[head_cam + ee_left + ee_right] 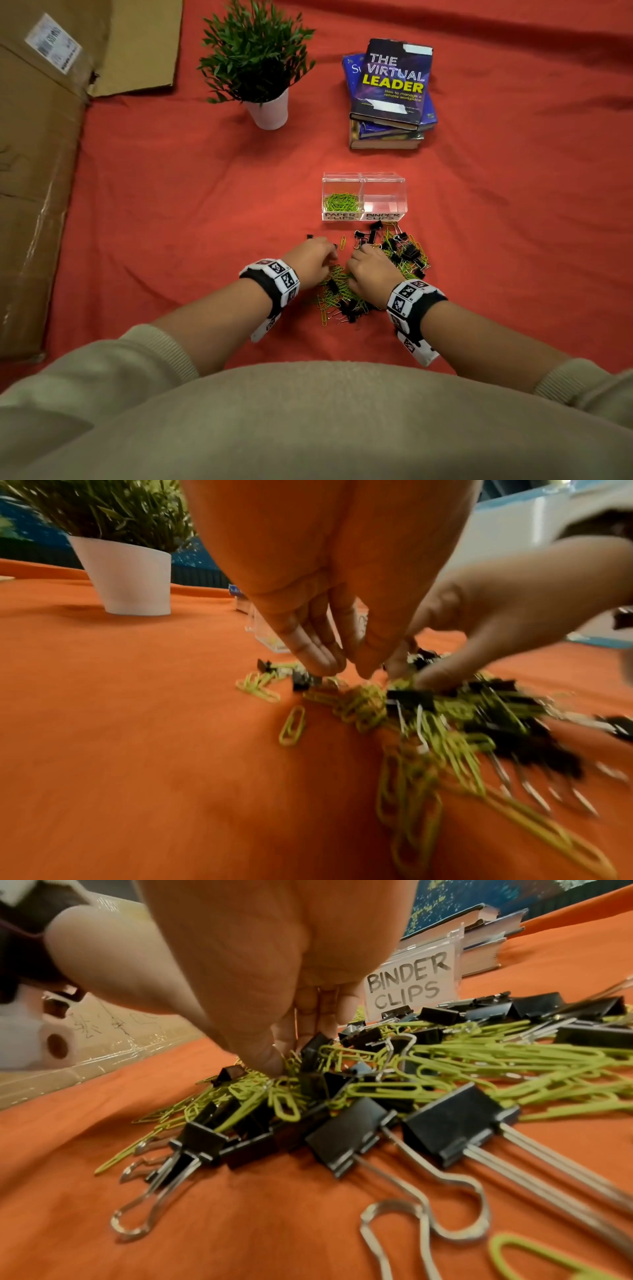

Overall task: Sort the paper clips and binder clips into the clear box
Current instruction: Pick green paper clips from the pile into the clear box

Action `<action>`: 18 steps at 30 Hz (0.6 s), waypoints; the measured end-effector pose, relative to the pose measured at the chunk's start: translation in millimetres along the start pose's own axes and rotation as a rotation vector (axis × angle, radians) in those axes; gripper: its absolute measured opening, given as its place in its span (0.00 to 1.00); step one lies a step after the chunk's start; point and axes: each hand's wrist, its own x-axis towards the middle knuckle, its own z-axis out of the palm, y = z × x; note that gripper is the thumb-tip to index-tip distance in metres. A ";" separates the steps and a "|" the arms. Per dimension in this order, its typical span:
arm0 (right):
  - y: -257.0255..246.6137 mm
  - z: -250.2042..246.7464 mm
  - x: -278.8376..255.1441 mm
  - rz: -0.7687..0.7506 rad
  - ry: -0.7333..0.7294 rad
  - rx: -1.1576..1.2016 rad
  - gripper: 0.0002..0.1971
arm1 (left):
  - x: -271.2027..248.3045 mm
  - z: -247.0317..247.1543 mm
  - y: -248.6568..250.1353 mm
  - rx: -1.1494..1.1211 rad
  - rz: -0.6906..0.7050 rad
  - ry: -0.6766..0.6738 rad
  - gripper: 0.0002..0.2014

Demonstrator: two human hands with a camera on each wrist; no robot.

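Observation:
A mixed pile of green paper clips (337, 289) and black binder clips (409, 251) lies on the red cloth just in front of the clear two-part box (364, 178). Its left part, labelled PAPER CLIPS, holds green paper clips (342, 202); the right part, labelled BINDER CLIPS (407, 988), looks bare. My left hand (346, 666) reaches down at the pile's left edge with fairly straight fingers and nothing seen between them. My right hand (277, 1061) digs thumb and fingers into the green paper clips (284, 1096) mid-pile and pinches some. Binder clips (448, 1123) lie close by.
A potted plant in a white pot (269, 109) stands far left of centre. A stack of books (390, 92) sits behind the box. Flattened cardboard (37, 171) covers the left side. Red cloth (171, 205) spreads around the pile.

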 end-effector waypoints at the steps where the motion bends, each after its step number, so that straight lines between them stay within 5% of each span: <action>1: -0.7 0.3 1.1 0.008 -0.010 -0.002 0.12 | -4.3 5.7 -2.0 0.007 -0.005 -0.031 0.17; 7: -0.2 1.2 4.6 0.061 -0.096 0.021 0.15 | -16.6 20.7 -6.5 0.044 -0.005 -0.030 0.29; 18: 14.1 -35.1 17.4 0.265 -0.113 0.639 0.07 | -14.1 23.5 0.2 0.175 -0.013 0.073 0.13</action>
